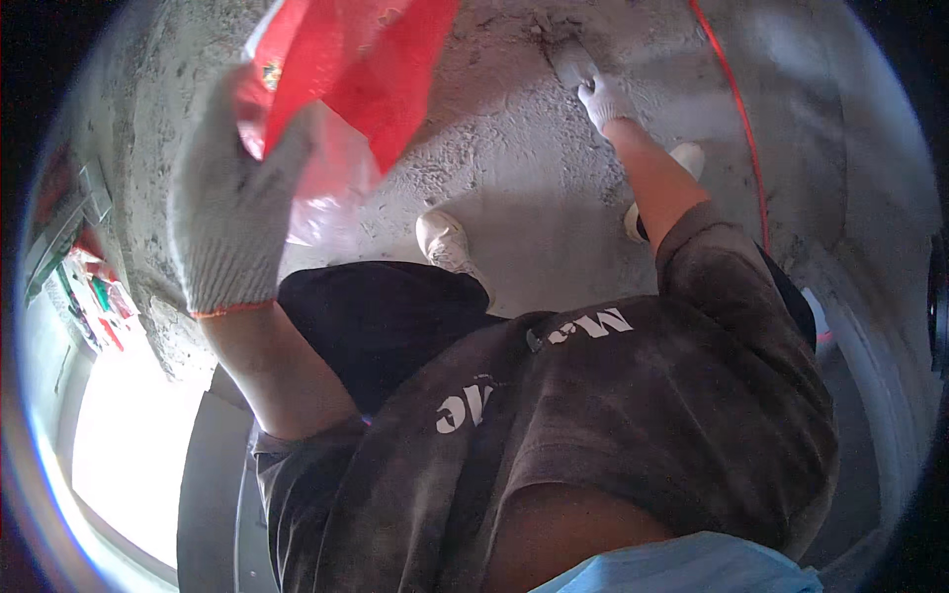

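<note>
My left hand [229, 203], in a white knitted glove with an orange cuff edge, is raised close to the camera. Its fingers are closed on a red plastic bag [361, 74], partly see-through, that hangs to its right. Farther off, my right hand [605, 102] is stretched out low over the floor, also gloved in white. It grips a flat grey scraper [571, 65], whose blade lies against the rough concrete floor [504, 148]. A dark crumbly patch of the floor shows at the blade's far end.
An orange-red hose or cable [736, 99] runs along the floor at the right. My feet in pale shoes [442, 237] stand between the hands. Red and green packaging [104, 296] lies at the far left, beside a bright opening [133, 435].
</note>
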Tool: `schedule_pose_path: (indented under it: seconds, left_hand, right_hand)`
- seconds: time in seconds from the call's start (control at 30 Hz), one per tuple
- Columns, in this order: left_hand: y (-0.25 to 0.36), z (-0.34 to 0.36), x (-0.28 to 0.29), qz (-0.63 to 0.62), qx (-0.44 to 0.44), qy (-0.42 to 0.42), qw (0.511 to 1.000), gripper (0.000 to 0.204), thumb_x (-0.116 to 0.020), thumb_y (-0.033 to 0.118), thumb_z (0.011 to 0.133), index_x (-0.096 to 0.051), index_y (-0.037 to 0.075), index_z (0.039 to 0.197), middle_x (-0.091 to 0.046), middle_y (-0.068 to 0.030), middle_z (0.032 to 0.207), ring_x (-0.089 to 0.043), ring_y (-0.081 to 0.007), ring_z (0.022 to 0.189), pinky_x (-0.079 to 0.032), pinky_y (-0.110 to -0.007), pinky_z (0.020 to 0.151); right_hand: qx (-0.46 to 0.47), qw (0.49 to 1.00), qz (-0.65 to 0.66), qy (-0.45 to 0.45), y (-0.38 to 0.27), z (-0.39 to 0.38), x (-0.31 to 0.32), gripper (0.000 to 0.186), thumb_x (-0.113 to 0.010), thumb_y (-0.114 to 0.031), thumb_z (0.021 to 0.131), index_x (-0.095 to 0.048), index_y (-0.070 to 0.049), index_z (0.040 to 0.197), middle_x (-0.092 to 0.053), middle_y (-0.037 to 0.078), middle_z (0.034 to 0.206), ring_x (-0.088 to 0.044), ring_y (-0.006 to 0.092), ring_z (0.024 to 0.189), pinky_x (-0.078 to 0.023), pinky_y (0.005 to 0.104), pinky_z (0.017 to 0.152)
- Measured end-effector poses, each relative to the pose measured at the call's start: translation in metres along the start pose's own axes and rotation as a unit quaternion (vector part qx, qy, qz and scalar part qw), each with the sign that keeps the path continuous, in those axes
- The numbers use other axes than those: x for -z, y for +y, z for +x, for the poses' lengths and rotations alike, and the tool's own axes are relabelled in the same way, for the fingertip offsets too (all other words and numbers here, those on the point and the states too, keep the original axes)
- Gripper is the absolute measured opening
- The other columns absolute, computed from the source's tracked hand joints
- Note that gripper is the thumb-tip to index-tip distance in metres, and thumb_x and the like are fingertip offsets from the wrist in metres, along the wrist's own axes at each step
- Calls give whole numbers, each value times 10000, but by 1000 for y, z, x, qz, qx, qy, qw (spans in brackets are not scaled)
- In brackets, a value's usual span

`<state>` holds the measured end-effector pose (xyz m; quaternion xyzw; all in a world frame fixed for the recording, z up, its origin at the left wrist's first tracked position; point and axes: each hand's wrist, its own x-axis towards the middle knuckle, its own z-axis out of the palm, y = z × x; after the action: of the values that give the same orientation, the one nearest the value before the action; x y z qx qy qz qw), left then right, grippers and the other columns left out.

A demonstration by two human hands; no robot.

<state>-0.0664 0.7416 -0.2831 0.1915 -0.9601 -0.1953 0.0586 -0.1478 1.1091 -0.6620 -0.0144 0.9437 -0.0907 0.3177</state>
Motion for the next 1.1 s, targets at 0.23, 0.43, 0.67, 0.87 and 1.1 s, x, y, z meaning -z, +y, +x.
schedule_pose_path:
  seconds: [0.23, 0.43, 0.67, 0.87, 1.1]
  left_hand:
    - [-19, -4, -6, -288, 226, -183, 912, 271, -707, 247, 892, -696, -24, 893, -582, 46, 715, -498, -53, 647, -395, -231, 582]
    - [-21, -3, -9, -452, 312, -55, 834, 209, -658, 186, 899, -710, -11, 948, -632, 2, 794, -545, -70, 711, -424, -222, 638]
    - [-17, 7, -7, -495, 224, 19, 839, 244, -635, 228, 908, -701, -6, 932, -601, 8, 772, -537, -77, 713, -449, -228, 651]
    - [-8, 10, -6, -452, 194, -134, 860, 295, -637, 304, 917, -689, 20, 858, -576, 5, 692, -505, -88, 608, -429, -257, 566]
    - [-12, 20, -14, -492, 171, -109, 847, 350, -646, 323, 915, -675, -4, 793, -619, -33, 669, -556, -104, 620, -443, -260, 589]
  right_hand:
    - [108, 992, 64, 29, -75, 67, 10, 496, -567, -430, 877, -631, -49, 1187, -660, 231, 1148, -616, 417, 1085, -485, 472, 925]
    - [151, 980, 120, 52, -91, 73, 21, 460, -567, -410, 875, -657, -40, 1133, -671, 225, 1111, -611, 395, 1107, -475, 451, 931]
    - [110, 986, 120, 37, -75, 32, 92, 502, -597, -444, 882, -639, -54, 1195, -667, 217, 1146, -606, 413, 1100, -478, 469, 922]
    - [204, 978, 27, 35, -44, -32, 234, 530, -602, -475, 854, -670, -49, 1161, -677, 212, 1133, -629, 385, 1090, -473, 434, 934]
    - [241, 960, -114, 86, -114, -104, 353, 392, -599, -366, 911, -635, -23, 1097, -672, 226, 995, -651, 360, 973, -486, 412, 834]
